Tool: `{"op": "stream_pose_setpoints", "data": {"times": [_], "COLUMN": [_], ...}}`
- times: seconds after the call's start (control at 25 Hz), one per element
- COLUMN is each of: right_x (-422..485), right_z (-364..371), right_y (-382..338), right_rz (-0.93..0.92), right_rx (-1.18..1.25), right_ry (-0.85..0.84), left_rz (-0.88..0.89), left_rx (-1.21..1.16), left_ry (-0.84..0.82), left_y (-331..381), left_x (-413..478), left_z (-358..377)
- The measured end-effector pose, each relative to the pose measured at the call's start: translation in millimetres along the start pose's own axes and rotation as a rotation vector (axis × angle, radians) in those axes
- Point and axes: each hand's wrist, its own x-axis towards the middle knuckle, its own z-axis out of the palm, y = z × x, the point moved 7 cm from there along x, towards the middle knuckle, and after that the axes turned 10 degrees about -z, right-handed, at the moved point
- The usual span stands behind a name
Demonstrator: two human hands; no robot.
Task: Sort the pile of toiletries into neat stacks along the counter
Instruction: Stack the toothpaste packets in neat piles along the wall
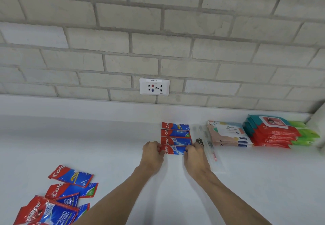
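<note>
**Item in hand.** Colgate toothpaste pack (175,150), lying flat and crosswise on the white counter (88,137), nearest of a four-pack row (175,134) that runs away toward the wall.
- Left hand (153,151): fingers curled onto the pack's left end.
- Right hand (194,154): fingers curled onto its right end.
- The pack appears to touch or slightly overlap the one behind it.

**Sorted, right of the row.**
- Clear toothbrush packets (204,137), just beside the right hand.
- Pastel wet-wipe stack (228,134).
- Red-and-teal wipe stack (270,131).
- Green packs (306,133), far right.

**Unsorted.** Loose toothpaste pile (58,195), near left and well apart from the row.

**Risks, as judged.**
- Pushing the held pack farther in could shunt the three packs behind it out of line, since they are light and slippery.
- The right hand's knuckles or wrist could catch the toothbrush packets and skew them, because the gap between them is narrow.
- Letting go unevenly could leave the pack crooked, so the row's near edge would not be square.
- The glossy packs overlap rather than stack, so later additions may slide off.
- A hasty reach back to the pile could drag a forearm across the finished row.
</note>
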Motion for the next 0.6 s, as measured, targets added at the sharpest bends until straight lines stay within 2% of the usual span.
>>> {"op": "stream_pose_setpoints", "data": {"times": [0.32, 0.6], "right_x": [-14, -37], "right_z": [-5, -4], "right_y": [-42, -115], "right_rz": [-0.072, -0.162], "right_rx": [0.049, 0.233], "right_ry": [0.107, 0.075], "left_rz": [0.03, 0.125], "left_rx": [-0.094, -0.087], "left_ry": [0.062, 0.139], "left_y": [-14, -39], "left_x": [-24, -61], "left_z": [-31, -96]}}
